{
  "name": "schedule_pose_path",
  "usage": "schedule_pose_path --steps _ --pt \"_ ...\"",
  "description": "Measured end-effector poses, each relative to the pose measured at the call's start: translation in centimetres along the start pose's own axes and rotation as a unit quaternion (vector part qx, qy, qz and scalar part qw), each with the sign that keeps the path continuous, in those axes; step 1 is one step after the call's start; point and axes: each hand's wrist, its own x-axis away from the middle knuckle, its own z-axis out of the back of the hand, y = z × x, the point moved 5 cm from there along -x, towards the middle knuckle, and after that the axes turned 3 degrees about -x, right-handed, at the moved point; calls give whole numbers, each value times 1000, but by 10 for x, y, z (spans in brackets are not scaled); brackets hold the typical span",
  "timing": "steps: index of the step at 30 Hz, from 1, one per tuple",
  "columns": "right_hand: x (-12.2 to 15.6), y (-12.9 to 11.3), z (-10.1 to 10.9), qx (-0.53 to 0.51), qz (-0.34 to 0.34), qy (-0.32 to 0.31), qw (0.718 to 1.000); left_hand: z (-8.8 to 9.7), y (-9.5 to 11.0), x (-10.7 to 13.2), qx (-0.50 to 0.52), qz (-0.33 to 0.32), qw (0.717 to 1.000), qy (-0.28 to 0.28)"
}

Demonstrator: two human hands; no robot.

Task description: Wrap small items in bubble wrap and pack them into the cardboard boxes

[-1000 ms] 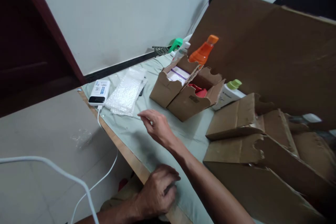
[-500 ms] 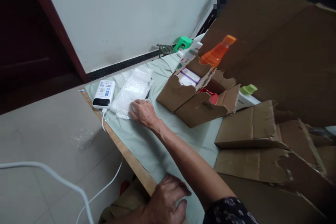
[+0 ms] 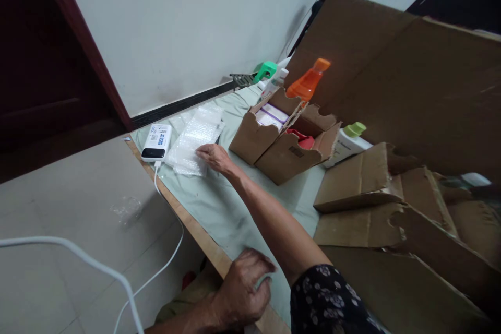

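A flat piece of bubble wrap [image 3: 191, 141] lies on the pale green cloth [image 3: 219, 209] near the table's far left corner. Over its right edge, my right hand [image 3: 214, 158] reaches in with bent fingers closed on the plastic. A small dark thing shows partly beside the wrap, too hidden to name. By the front edge of the table rests my left hand [image 3: 246, 287], loosely curved, thumb and forefinger apart, with nothing visible in it. Left of the wrap lies a white power bank [image 3: 157, 138] with a cable plugged into it.
Cut cardboard boxes [image 3: 274, 141] hold white-purple packs and something red. An orange bottle [image 3: 307, 83], a white bottle with a green cap [image 3: 350, 141] and a green container [image 3: 266, 70] stand behind. More cardboard [image 3: 360, 224] fills the right. A white cable [image 3: 172, 255] hangs off the edge.
My right hand has shifted slightly toward the wrap's right edge, its fingers more drawn together. The whole view has turned a little. My left hand stays by the table edge.
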Motion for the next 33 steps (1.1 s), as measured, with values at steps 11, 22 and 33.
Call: schedule_pose_path --steps 11,22,33 --pt "165 -8 86 -119 43 208 970 27 -33 -16 524 334 777 97" --pt "474 37 67 -198 -172 249 932 19 -31 -23 387 473 763 210" --pt "593 56 67 -144 -199 334 910 7 -12 -20 78 414 895 146"
